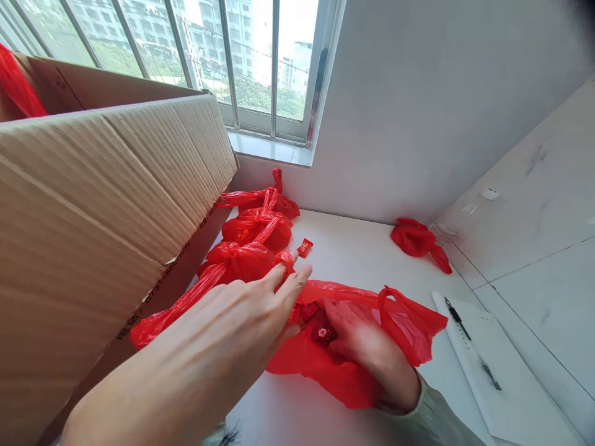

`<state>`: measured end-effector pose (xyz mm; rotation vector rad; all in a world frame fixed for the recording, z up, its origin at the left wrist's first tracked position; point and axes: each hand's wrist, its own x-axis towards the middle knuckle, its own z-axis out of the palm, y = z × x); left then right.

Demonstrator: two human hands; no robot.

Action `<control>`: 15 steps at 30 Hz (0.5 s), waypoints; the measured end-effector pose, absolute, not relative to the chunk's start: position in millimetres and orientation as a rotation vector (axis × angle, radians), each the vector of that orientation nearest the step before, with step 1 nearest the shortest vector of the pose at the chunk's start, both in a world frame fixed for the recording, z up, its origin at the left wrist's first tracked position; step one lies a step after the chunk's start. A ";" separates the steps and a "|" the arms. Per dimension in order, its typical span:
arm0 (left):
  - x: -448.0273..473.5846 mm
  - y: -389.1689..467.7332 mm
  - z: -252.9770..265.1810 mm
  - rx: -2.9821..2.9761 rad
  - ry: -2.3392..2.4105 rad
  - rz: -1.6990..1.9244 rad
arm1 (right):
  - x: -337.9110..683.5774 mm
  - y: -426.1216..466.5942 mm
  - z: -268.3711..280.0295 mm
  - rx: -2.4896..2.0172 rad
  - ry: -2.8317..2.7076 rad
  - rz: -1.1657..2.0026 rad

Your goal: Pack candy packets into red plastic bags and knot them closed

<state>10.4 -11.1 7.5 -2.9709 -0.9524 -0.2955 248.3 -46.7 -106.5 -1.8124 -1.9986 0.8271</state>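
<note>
**Bare right hand [356,334] sunk into an open, thin red plastic bag [334,384]**

The open bag is spread on a smooth white tabletop [344,238], in front of the person, with one handle loop raised at its right side. Inside its mouth, small glossy dark-red packets [324,334] with a pale flower-like mark are touched by the right hand, whose fingers are bent down around them; whether any packet is gripped cannot be told. The right wrist is bordered by a pale grey-green sleeve [432,409].

The bare left hand [258,300] is held palm down at the bag's left edge, its fingers stretched and parted; whether any plastic is pinched by it cannot be told, as its underside is hidden.

Just beyond it, several knotted, filled red plastic bags [255,228] are lined up along a large brown corrugated cardboard box [116,186]. A small red wrapped packet with white lettering [305,248] is seen near them. A crumpled red plastic bundle [413,238] is placed by the far right corner. Nearer, a black-and-clear pen [458,317] is laid on a flat white pad [520,378].
</note>
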 end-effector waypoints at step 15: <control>2.8 -10.2 10.9 -2.984 -1.067 -0.438 | 280.5 -24.3 -43.8 -1.348 -1.816 1.204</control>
